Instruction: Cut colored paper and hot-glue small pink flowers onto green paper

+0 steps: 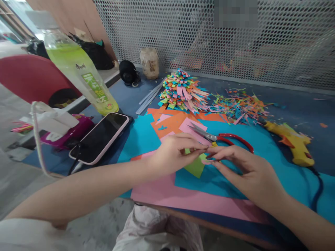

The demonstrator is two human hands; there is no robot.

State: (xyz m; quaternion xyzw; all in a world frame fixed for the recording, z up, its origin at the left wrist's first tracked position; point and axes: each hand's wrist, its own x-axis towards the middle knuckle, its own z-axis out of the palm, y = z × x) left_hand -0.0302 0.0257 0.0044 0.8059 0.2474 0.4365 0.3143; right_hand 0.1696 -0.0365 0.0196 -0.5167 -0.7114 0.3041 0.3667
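Pink paper piece (206,161), small: was pinched at the right hand (243,169)'s fingertips; left hand (174,153) lay just beside, its hold impossible to tell. Scissors (215,138), red-handled, lay just beyond.

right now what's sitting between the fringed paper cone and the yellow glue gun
In the head view, a loose heap of multicoloured paper scraps lies between the fringed paper cone and the yellow glue gun.

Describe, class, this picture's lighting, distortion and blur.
Head view: upper left is brightest; head view: the tall pale-green plastic bottle leans, probably lens distortion; head view: pixelation covers part of the grey perforated metal screen; head view: detail between the bare left hand and bare right hand looks soft.
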